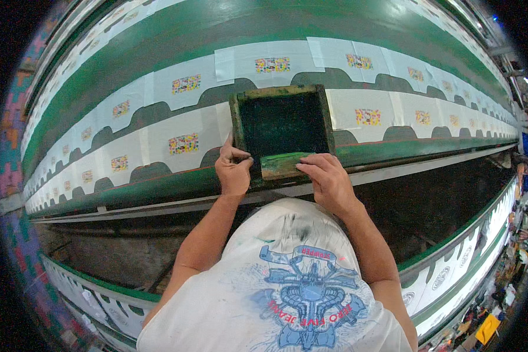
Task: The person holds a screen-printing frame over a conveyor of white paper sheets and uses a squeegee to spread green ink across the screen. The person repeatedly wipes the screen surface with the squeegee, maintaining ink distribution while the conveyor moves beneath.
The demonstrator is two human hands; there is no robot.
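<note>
A wooden-framed printing screen [327, 120] with dark mesh lies over the nearer row of white fabric pieces. My left hand [233, 170] is closed on the frame's near left corner. In my right hand [327, 176] is the right end of a squeegee [280, 167], a short wooden block with green ink along its far edge. The squeegee rests at the near end of the screen. To the left, a white fabric piece [158, 141] bears a small multicoloured print, and a similar printed piece [387, 111] lies to the right. Fabric beneath the screen is hidden.
A long green table [264, 23] carries two rows of printed pieces and curves away on both sides. A pale rail [387, 173] runs along its near edge. Behind me on the right, another table [437, 281] holds white pieces with dark prints. Clutter [510, 276] lies at far right.
</note>
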